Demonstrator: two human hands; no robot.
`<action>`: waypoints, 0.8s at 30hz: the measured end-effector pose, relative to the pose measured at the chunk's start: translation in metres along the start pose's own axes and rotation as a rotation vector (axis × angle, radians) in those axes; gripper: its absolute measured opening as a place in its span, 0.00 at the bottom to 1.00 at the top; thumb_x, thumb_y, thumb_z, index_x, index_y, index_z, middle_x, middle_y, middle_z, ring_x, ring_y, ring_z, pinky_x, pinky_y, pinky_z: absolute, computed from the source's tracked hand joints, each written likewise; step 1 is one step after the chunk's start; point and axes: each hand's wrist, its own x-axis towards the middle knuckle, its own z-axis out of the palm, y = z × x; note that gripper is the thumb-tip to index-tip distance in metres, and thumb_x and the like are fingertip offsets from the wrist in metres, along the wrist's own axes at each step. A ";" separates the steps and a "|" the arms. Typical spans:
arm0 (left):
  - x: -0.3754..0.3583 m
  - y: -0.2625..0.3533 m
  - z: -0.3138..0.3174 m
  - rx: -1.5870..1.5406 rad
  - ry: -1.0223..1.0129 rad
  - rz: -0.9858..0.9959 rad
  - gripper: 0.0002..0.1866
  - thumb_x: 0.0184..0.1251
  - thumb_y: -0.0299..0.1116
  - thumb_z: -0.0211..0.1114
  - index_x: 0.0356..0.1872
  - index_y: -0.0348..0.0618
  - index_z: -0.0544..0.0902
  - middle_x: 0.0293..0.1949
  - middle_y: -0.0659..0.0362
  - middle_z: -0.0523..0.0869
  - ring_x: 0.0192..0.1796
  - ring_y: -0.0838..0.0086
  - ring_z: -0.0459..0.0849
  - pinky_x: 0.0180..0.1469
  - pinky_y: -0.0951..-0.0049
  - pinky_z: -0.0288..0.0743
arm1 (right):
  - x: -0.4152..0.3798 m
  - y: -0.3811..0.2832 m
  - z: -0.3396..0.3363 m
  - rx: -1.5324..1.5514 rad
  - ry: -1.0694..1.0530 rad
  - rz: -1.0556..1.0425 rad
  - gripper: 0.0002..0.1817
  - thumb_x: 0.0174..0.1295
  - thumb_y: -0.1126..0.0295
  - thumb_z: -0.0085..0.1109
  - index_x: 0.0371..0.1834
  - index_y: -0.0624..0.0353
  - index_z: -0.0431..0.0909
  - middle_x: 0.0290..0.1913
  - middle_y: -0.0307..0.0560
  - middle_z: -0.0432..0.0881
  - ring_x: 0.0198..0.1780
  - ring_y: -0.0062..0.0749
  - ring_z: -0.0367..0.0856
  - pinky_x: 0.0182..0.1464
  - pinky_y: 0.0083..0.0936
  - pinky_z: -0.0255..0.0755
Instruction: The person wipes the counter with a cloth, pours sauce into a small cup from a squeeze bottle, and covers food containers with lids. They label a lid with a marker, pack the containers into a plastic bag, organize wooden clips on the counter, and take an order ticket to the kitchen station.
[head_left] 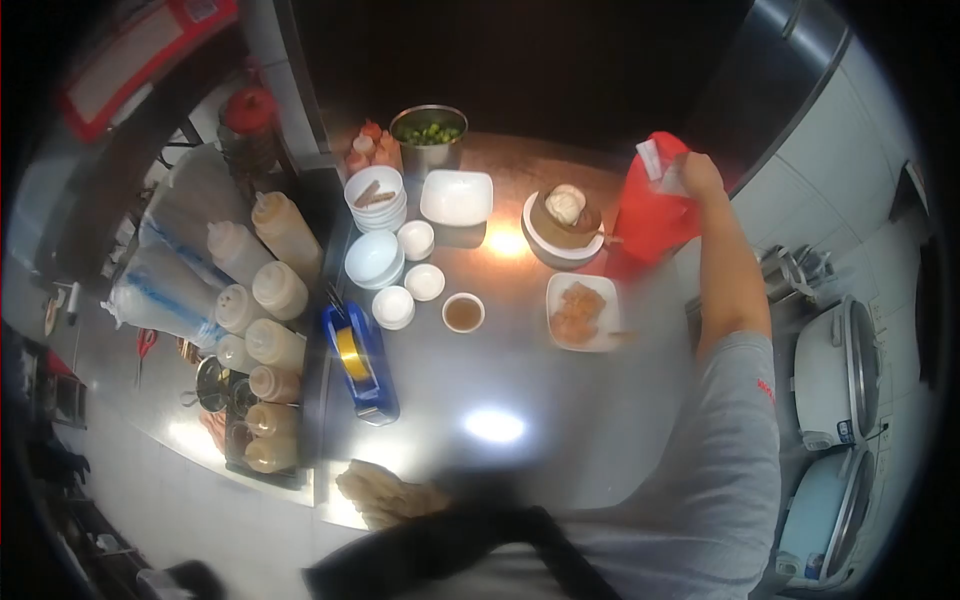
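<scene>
My right hand (703, 178) reaches out at the far right of the counter, closed at the upper edge of a red plastic bag (648, 215). A pale, partly see-through piece shows by the fingertips, too blurred to name. Left of the bag, a white round bowl (540, 242) carries brown food and a whitish round piece. Just below stands a square white dish (611, 338) with orange-pink food pieces (580, 312). My left hand is out of view.
A steel pot (430, 150) of green vegetables stands at the back, near stacked white bowls (375, 260) and a small cup of brown sauce (463, 313). A blue tape dispenser (375, 385) and squeeze bottles (280, 290) line the left. Rice cookers (830, 375) stand at right.
</scene>
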 end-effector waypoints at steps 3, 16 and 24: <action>-0.004 -0.034 0.009 0.027 0.031 -0.077 0.23 0.51 0.40 0.71 0.48 0.44 0.75 0.35 0.46 0.82 0.40 0.59 0.81 0.45 0.65 0.75 | 0.000 0.009 0.057 0.325 0.032 0.009 0.15 0.58 0.64 0.49 0.46 0.53 0.79 0.42 0.57 0.82 0.45 0.49 0.80 0.47 0.39 0.74; -0.116 -0.092 0.023 0.005 0.070 -0.120 0.19 0.46 0.23 0.59 0.44 0.41 0.76 0.45 0.45 0.80 0.50 0.50 0.77 0.50 0.59 0.73 | -0.073 -0.024 0.008 0.512 0.758 -0.113 0.16 0.66 0.63 0.51 0.51 0.59 0.79 0.49 0.51 0.81 0.49 0.40 0.80 0.52 0.31 0.71; -0.110 -0.105 0.039 -0.046 0.129 0.225 0.09 0.42 0.19 0.54 0.26 0.42 0.78 0.28 0.53 0.81 0.34 0.61 0.80 0.37 0.65 0.73 | -0.252 -0.221 -0.120 1.177 1.052 -0.284 0.10 0.66 0.75 0.50 0.44 0.71 0.77 0.39 0.52 0.82 0.39 0.35 0.82 0.44 0.26 0.78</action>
